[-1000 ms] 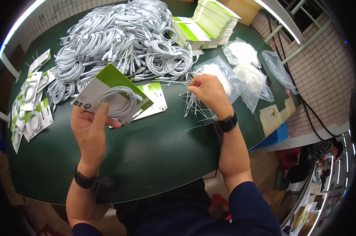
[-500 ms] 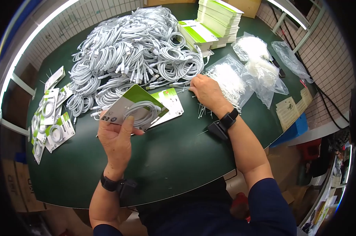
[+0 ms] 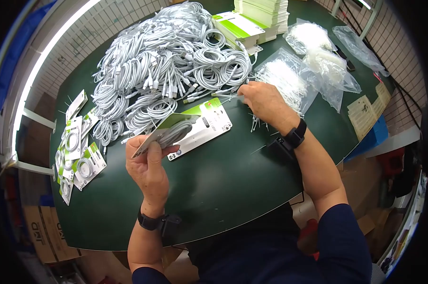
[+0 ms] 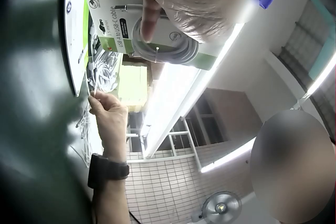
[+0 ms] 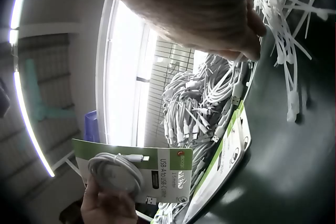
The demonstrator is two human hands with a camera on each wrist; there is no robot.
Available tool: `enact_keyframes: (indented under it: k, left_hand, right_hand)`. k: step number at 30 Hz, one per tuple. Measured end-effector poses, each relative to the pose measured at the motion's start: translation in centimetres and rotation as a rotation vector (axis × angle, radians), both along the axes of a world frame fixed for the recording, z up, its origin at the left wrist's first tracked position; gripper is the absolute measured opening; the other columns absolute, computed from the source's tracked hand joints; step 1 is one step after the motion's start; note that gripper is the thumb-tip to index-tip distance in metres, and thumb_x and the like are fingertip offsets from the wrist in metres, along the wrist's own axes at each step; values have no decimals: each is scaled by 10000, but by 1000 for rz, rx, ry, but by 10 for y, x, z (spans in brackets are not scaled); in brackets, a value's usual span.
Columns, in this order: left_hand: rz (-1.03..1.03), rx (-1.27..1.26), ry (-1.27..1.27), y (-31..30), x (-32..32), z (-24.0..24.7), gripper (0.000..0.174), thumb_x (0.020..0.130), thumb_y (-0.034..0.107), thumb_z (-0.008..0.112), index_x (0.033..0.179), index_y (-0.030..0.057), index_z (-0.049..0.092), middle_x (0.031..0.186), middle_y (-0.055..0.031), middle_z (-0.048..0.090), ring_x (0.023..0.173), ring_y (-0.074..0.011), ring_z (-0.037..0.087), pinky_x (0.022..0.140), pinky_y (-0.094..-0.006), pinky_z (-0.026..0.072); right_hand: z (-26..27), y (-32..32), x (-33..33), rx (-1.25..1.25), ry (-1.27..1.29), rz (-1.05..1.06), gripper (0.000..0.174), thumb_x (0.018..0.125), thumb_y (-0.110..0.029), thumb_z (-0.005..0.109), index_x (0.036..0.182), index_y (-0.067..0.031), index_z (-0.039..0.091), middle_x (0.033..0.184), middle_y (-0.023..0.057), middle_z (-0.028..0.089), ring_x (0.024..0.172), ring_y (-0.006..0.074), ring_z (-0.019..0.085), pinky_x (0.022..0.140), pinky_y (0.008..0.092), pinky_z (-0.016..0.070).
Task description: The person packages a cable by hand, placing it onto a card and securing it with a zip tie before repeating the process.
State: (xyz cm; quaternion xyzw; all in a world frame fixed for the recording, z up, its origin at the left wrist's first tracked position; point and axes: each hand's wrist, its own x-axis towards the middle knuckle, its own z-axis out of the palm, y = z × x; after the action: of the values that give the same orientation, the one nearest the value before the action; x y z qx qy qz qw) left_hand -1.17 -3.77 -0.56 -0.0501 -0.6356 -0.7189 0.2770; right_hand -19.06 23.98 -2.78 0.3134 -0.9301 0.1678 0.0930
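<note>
My left hand [image 3: 150, 177] grips a green-and-white packaging card with a coiled USB cable [image 5: 118, 174] on its front, thumb over the coil. The card [image 5: 170, 182] is held up off the table, nearly edge-on in the head view. Flat on the table just beyond it lie printed cards [image 3: 209, 127] without a cable. My right hand [image 3: 268, 106] is beside the loose white cable ties, thumb and forefinger pinching the end of a thin white cable tie [image 4: 88, 85]. More cable ties [image 5: 286, 50] hang or lie just beside that hand.
A large heap of coiled grey cables [image 3: 152, 61] covers the back of the table. Behind it on the right stand stacked cards [image 3: 237, 26]. Plastic bags of cable ties [image 3: 282, 78] lie to the right. Carded cables [image 3: 84, 165] are piled at the left edge.
The card in my left hand has tilted from facing the head camera to nearly edge-on. My right fingers stay at the cable ties. The head view has shifted, moving everything rightward in it.
</note>
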Motion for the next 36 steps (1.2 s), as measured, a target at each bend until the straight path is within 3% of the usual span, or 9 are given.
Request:
enact_keyframes:
  k: [6, 13, 15, 17, 18, 20, 24, 26, 36]
  left_hand:
    - [27, -76, 99, -4, 1, -4, 293, 1098, 130, 570, 1275, -87, 659, 1251, -216, 683, 1089, -287, 725, 816, -403, 696]
    - [11, -180, 123, -4, 1, -4, 313, 1077, 155, 625, 1299, -54, 696, 1266, -242, 703, 1132, -312, 722, 859, -425, 681]
    - [15, -163, 135, -3, -1, -2, 307, 1066, 153, 647, 1293, -46, 704, 1259, -239, 712, 1140, -317, 723, 879, -433, 672]
    - [117, -452, 186, -8, -3, 0, 296, 1002, 134, 733, 1247, -31, 728, 1223, -220, 737, 1152, -337, 729, 925, -442, 641]
    - [171, -592, 208, -8, -4, 0, 297, 970, 125, 776, 1224, -24, 739, 1204, -210, 749, 1158, -346, 731, 948, -447, 626]
    - [182, -611, 248, -3, -5, 3, 301, 927, 110, 813, 1191, -15, 739, 1189, -201, 756, 1158, -357, 734, 961, -448, 614]
    - [200, -743, 322, 4, -8, 7, 331, 816, 75, 904, 1083, 10, 719, 1149, -182, 770, 1152, -381, 740, 980, -450, 593]
    - [189, -819, 332, 6, -7, 6, 351, 764, 62, 937, 1001, 24, 682, 1134, -178, 770, 1138, -388, 745, 967, -449, 599]
    - [123, -872, 369, 4, -12, -2, 361, 755, 40, 922, 943, 40, 614, 1112, -168, 770, 1128, -387, 748, 954, -451, 600]
  right_hand:
    - [9, 2, 3, 45, -1, -20, 122, 927, -189, 716, 935, -83, 776, 949, 122, 718, 942, 342, 713, 840, 454, 578]
    - [7, 2, 1, 5, 113, -23, 102, 917, -150, 719, 887, -75, 780, 948, 125, 730, 886, 343, 710, 804, 435, 582]
    - [12, -2, 2, -290, 106, 19, 58, 931, -109, 727, 930, -67, 768, 934, 117, 747, 805, 293, 712, 743, 384, 573]
    - [21, -5, 7, -405, 108, 44, 41, 938, -88, 731, 952, -63, 761, 927, 113, 756, 765, 268, 713, 712, 359, 569]
    - [29, -9, 13, -646, -133, 70, 44, 950, -79, 734, 986, -59, 749, 923, 108, 759, 740, 225, 697, 688, 323, 550]
    - [44, -13, 25, -1107, -638, 105, 83, 975, -62, 740, 1056, -49, 723, 915, 100, 764, 691, 139, 665, 640, 252, 511]
    - [59, -15, 45, -1206, -951, 224, 144, 1012, -83, 727, 1137, -30, 681, 904, 81, 745, 713, 56, 611, 616, 194, 462]
    - [58, -19, 53, -1199, -999, 224, 140, 1011, -83, 727, 1132, -26, 686, 904, 84, 746, 705, 57, 601, 613, 194, 458]
    - [51, -26, 58, -1266, -1268, 302, 162, 1018, -86, 719, 1149, 8, 718, 967, 114, 750, 722, 76, 592, 618, 197, 441]
